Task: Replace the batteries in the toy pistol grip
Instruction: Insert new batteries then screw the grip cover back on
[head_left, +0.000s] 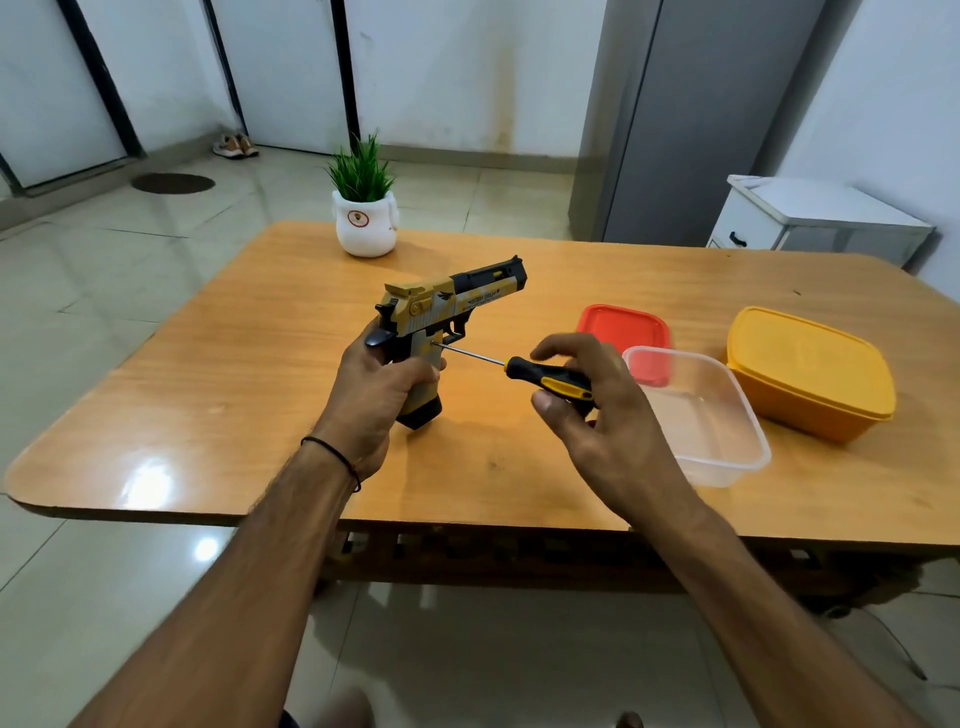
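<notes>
The left hand (374, 395) grips the toy pistol (447, 306) upright over the worktop (260, 364). The right hand (597, 415) pinches a screwdriver (545, 379), tip against the grip's side. Holding the shaft square and pressed in should prevent slipping.

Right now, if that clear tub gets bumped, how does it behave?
The clear tub looks empty and thin-walled: probably light, likely to slide on the glossy table. Low and wide, so tipping seems unlikely.
</notes>
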